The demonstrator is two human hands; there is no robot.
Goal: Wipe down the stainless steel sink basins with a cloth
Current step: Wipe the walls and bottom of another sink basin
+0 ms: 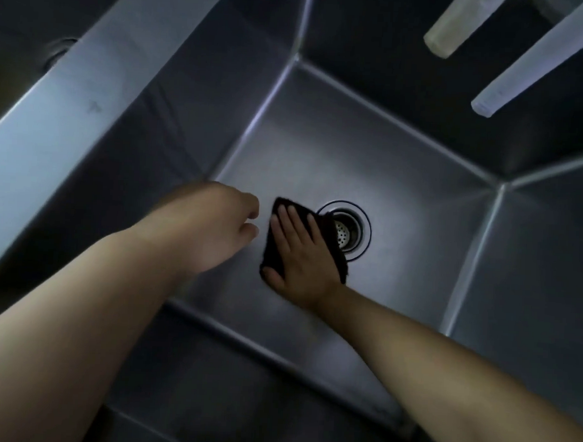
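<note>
One deep stainless steel sink basin (403, 152), one round perforated drain strainer (344, 231), one dark folded cloth (275, 253) on basin floor overlapping drain rim, right hand (299, 251) pressing cloth with flat fingers, left hand (216, 224) loosely curled, holding nothing, two pale spouts (459, 24) overhead.
</note>
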